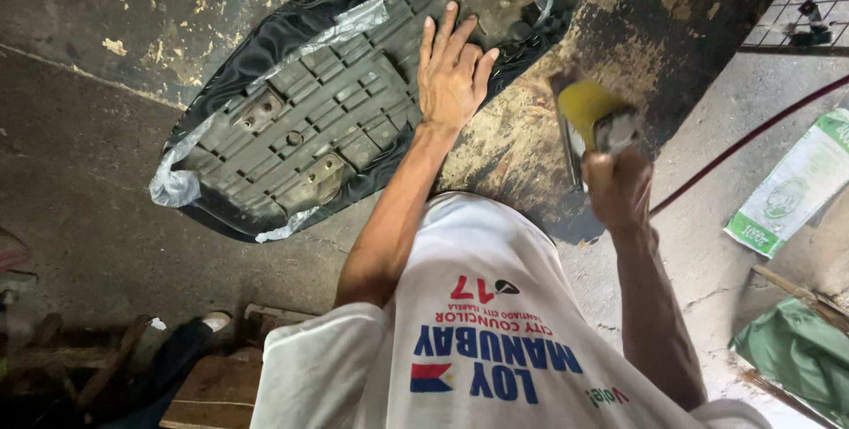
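Your left hand [451,75] lies flat and spread, fingers released, pressing on the grey ribbed plastic underside of the motorcycle seat [327,111]. The seat lies upside down just in front of you on the dark, stained and flaking surface [531,155]. Your right hand [619,186] is clenched around a hand tool with a yellow body and metal parts [591,119], maybe a staple gun; it is blurred, so I cannot tell exactly. The tool is raised to the right of the seat and does not touch it.

The seat base is hard moulded plastic with a grid of ribs and small rusty metal brackets. Around its edge the black glossy vinyl cover [292,26] is folded over, and under it you see thin clear plastic film [172,186] that looks crumpled.

I think the risks are these: the vinyl is smooth and can slip back if your left hand relaxes, leaving wrinkles. Your spread fingers are close to the edge, so the tool could strike them. The rounded seat may also rock on the uneven surface.
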`<control>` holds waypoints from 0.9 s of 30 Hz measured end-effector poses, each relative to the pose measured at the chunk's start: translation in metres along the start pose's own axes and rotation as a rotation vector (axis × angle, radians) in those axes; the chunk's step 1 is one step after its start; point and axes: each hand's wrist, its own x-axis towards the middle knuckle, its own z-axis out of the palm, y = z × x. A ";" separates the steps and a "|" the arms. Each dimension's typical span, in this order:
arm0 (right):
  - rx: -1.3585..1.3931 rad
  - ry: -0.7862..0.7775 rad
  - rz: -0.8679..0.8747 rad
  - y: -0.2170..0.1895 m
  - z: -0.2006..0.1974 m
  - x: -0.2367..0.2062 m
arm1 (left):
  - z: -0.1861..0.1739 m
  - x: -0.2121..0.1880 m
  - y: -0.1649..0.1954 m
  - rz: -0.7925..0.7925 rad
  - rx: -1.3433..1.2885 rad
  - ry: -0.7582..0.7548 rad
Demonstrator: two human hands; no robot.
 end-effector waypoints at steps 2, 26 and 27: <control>-0.034 -0.046 0.104 -0.004 0.003 -0.016 | -0.011 0.002 0.000 0.022 -0.025 -0.070; -0.074 -0.341 0.199 -0.098 0.014 0.013 | -0.025 -0.027 0.008 0.166 -0.071 -0.315; -0.080 -0.362 0.256 -0.108 0.011 0.016 | -0.024 -0.028 0.010 0.166 -0.075 -0.321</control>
